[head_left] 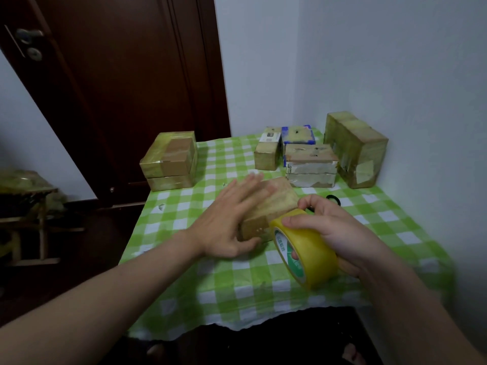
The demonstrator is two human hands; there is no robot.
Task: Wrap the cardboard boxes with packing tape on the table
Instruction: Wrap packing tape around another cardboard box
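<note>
Several taped boxes (355, 148) along the far edge of the surface (237, 285) look done, one small cardboard box (276, 201) mid-surface seems part-wrapped: left hand (232, 219) lies flat on it, fingers straight, right hand (334, 230) has fingers curled round the yellow tape roll (308, 248) touching its near end.

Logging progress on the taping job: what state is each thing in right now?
left hand: open, fingers straight, pressing on the middle box.
right hand: grips the tape roll.
tape roll: held tilted, at the middle box's near end.
middle box: lying on the table, under the left hand.
stacked boxes: taped, far left corner.
large box: taped, by the wall.
door: closed.
</note>
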